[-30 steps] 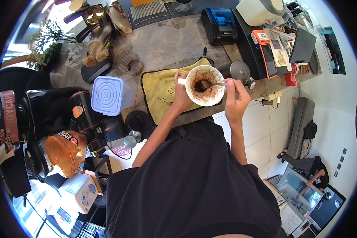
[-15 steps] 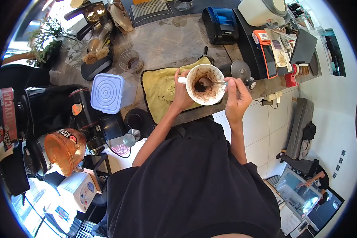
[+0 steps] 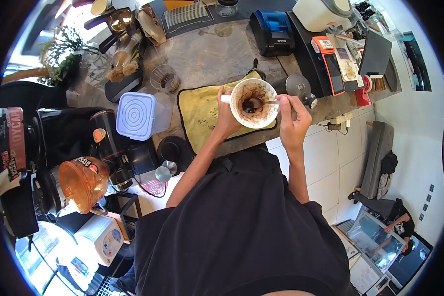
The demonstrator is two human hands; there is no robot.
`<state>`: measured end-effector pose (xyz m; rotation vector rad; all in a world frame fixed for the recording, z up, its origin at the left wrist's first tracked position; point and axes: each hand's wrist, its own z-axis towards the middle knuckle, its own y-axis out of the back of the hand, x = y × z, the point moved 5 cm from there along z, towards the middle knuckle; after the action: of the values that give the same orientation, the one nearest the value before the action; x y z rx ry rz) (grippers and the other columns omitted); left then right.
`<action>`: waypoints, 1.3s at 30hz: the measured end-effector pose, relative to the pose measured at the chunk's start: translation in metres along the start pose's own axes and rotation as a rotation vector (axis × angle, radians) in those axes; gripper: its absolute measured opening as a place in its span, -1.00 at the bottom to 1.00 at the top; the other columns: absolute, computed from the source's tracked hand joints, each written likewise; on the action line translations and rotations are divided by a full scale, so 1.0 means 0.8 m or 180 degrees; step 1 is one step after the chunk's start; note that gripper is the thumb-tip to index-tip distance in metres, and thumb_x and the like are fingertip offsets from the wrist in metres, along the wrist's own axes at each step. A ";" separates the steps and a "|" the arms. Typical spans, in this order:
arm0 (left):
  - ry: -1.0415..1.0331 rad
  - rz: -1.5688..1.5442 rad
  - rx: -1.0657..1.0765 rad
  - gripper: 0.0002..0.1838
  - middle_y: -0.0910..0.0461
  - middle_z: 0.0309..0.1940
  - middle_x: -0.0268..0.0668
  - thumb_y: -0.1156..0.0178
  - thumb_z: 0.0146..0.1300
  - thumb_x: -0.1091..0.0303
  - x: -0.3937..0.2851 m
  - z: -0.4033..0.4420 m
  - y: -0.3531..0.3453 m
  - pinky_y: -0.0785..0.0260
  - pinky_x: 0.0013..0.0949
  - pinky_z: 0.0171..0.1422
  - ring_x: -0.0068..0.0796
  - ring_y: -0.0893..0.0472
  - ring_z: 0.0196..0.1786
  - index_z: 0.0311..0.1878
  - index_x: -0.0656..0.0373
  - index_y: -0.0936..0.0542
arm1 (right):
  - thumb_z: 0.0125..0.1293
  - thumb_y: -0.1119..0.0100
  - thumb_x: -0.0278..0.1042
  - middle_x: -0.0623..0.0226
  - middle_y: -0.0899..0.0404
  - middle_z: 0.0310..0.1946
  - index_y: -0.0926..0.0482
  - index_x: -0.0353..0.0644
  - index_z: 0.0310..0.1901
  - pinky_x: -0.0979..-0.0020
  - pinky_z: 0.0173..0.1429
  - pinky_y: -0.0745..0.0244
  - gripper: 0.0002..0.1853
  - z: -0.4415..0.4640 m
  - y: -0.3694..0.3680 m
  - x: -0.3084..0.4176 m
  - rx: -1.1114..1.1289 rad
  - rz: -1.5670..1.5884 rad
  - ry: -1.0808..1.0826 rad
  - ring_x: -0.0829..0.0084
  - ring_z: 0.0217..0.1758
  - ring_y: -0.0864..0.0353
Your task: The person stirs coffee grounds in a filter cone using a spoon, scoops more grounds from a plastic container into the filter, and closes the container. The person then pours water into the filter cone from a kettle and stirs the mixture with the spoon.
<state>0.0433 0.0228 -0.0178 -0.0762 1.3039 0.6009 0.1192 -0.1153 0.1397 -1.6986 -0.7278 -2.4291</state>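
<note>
A white cup [image 3: 239, 116] is tilted toward the camera, its inner wall streaked with brown and a dark substance at the bottom. My left hand [image 3: 226, 116] grips it at the handle side, over a yellow cloth [image 3: 198, 111] on the counter. Between the thumb and fingers of my right hand [image 3: 295, 121] is the handle of a metal spoon [image 3: 271, 102], whose bowl sits inside the cup in the dark substance. A clear glass [image 3: 165, 79] stands beyond the cloth, to its left.
Left of the cloth stands a lidded container [image 3: 136, 116], with a grinder with an orange hopper [image 3: 84, 183] nearer me. A black printer [image 3: 273, 33] is at the back, a card terminal [image 3: 333, 69] to the right. Another person [image 3: 403, 224] is at the far lower right.
The spoon bowl has shifted slightly within the cup, and my right hand has moved a little. Both hands keep their holds. The other person's arms have moved.
</note>
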 end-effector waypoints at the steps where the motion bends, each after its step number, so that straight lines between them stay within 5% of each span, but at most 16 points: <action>1: -0.0009 0.0009 0.0005 0.28 -0.34 0.35 -0.05 -0.60 -0.13 0.45 -0.008 0.002 0.000 -0.15 -0.14 0.55 -0.27 -0.44 0.38 0.46 0.16 0.22 | 0.43 -0.13 -0.40 0.35 -0.58 -0.44 -0.68 -0.32 -0.20 0.48 -0.27 -0.40 -0.81 -0.001 -0.001 0.001 0.0042 0.0047 -0.0011 0.58 -0.43 -0.49; 3: -0.0011 -0.0367 -0.0589 -0.25 -0.59 0.06 -0.17 -0.54 -0.17 0.10 -0.020 0.005 0.008 0.13 0.19 0.53 -0.14 -0.43 0.26 0.13 0.23 -0.55 | 0.42 -0.14 -0.40 0.35 -0.58 -0.44 -0.68 -0.32 -0.19 0.49 -0.27 -0.40 -0.82 -0.004 -0.003 -0.006 0.0116 0.0096 -0.0143 0.58 -0.43 -0.49; 13: 0.0111 -0.0667 -0.0521 -0.27 -0.56 0.08 -0.17 -0.52 -0.12 0.09 -0.030 0.012 0.010 0.18 0.16 0.53 -0.13 -0.42 0.25 0.16 0.16 -0.54 | 0.39 -0.17 -0.43 0.34 -0.56 -0.46 -0.69 -0.33 -0.19 0.50 -0.30 -0.39 -0.84 0.004 0.005 0.004 0.0021 -0.0142 0.0196 0.58 -0.44 -0.47; 21: 0.0167 -0.0338 -0.0430 -0.25 -0.54 0.10 -0.17 -0.52 -0.11 0.09 -0.029 0.009 0.010 0.18 0.16 0.53 -0.14 -0.40 0.27 0.19 0.15 -0.52 | 0.47 -0.10 -0.30 0.46 -0.53 -0.51 -0.68 -0.34 -0.19 0.57 -0.33 -0.30 -0.74 -0.001 -0.003 -0.027 0.0066 0.0469 -0.0550 0.70 -0.43 -0.39; 34: 0.0005 -0.0206 -0.0449 -0.26 -0.53 0.09 -0.12 -0.51 -0.09 0.12 -0.027 0.010 0.011 0.20 0.18 0.54 -0.10 -0.38 0.28 0.18 0.23 -0.51 | 0.47 -0.09 -0.32 0.50 -0.48 -0.55 -0.67 -0.32 -0.22 0.57 -0.39 -0.27 -0.75 0.000 -0.004 -0.028 -0.0053 0.0067 -0.0384 0.70 -0.48 -0.39; 39: 0.0031 -0.0459 -0.0476 -0.24 -0.53 0.08 -0.12 -0.53 -0.11 0.13 -0.022 0.006 0.009 0.20 0.19 0.54 -0.08 -0.40 0.25 0.18 0.23 -0.50 | 0.48 -0.08 -0.31 0.55 -0.43 -0.55 -0.67 -0.33 -0.23 0.62 -0.39 -0.17 -0.74 0.004 0.006 -0.048 -0.0255 0.0848 -0.0769 0.77 -0.48 -0.31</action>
<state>0.0420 0.0244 0.0017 -0.2942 1.2498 0.5741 0.1378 -0.1260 0.1077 -1.9982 -0.3972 -2.1253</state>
